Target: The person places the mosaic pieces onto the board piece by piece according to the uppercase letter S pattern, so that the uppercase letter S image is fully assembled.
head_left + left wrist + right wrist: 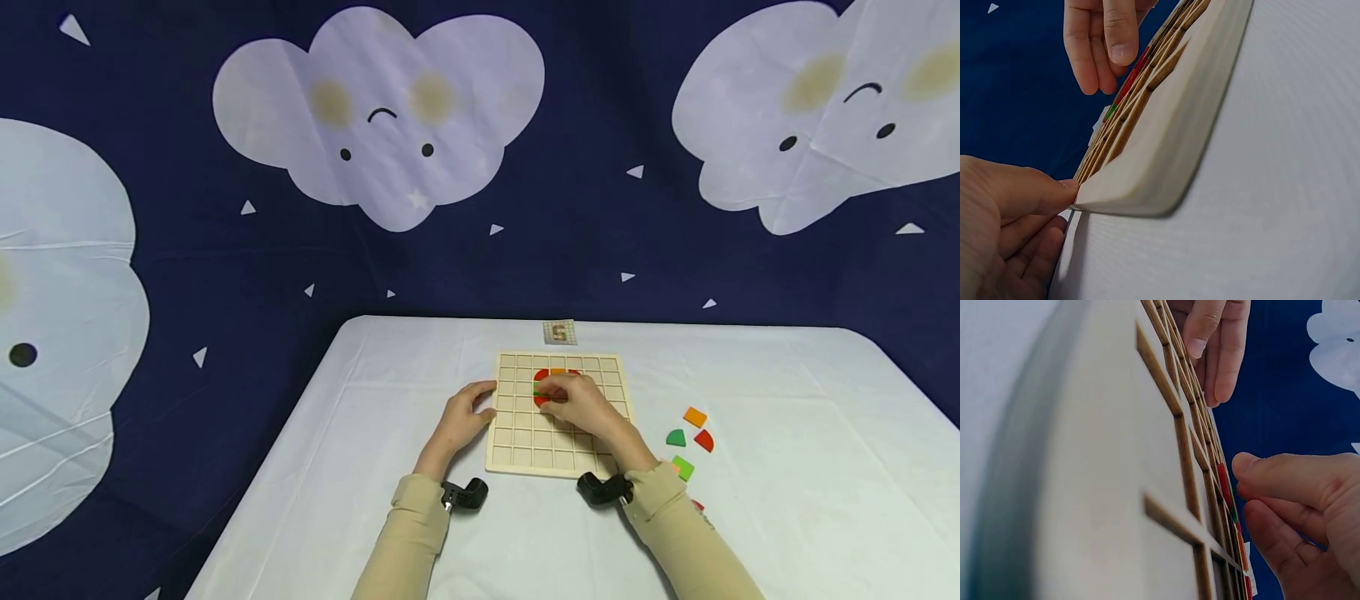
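A square wooden grid board [513, 458] lies on the white table. Red, orange and green pieces [541, 376] sit in cells of its upper middle, partly hidden by my right hand [588, 406]. That hand hovers over them, fingertips and thumb pointing down close to the pieces; nothing shows between them in the left wrist view. My left hand [459, 421] rests at the board's left edge, its thumb and fingers touching the rim and spread apart. In the left wrist view the left thumb [1054, 190] lies against the board's edge.
Right of the board lie loose pieces: an orange square [695, 417], a green quarter-round [677, 437], a red quarter-round [704, 440] and a light green square [683, 467]. Another red piece is partly hidden by the right sleeve. A small patterned card [559, 332] lies behind the board.
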{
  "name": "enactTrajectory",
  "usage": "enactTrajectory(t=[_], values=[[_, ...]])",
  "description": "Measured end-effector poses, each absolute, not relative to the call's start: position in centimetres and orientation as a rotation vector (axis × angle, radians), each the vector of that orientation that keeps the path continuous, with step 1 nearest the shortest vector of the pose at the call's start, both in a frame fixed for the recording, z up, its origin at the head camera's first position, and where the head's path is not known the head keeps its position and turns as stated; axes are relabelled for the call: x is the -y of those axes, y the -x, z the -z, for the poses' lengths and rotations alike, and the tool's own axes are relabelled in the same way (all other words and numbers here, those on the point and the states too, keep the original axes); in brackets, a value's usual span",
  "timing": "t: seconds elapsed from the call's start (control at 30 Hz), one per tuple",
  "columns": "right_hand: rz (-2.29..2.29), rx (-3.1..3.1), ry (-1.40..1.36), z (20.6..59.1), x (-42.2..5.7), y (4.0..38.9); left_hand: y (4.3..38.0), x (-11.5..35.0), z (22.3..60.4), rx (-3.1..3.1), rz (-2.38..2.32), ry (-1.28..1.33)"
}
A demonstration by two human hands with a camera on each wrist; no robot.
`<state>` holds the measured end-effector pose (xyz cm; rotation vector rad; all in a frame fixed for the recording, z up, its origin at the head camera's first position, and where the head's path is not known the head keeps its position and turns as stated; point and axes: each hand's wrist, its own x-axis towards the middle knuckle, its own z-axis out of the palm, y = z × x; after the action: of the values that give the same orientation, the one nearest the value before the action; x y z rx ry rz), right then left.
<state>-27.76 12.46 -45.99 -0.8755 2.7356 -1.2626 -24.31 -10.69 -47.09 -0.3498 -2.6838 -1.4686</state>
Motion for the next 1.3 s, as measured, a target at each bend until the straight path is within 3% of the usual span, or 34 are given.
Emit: enactTrajectory(t=[0.37,0.63,0.87,1.3], values=[[1.239,-2.78,0.965,46.3,-12.4,27.9,24.2,10.6,47.0,2.67,1.469,0.364],[1.496,-2.701,0.759,43.0,-13.8,27.4,24.1,10.6,47.0,2.679,1.486,0.358],[1.673,-2.721,0.633,40.3,-18.8,27.3,24.2,10.5,47.0,2.675,1.484,0.368],[1.445,-2.909,0.274,41.0,-29.2,24.4,24.5,10.4,47.4,2.702,1.47,0.3]])
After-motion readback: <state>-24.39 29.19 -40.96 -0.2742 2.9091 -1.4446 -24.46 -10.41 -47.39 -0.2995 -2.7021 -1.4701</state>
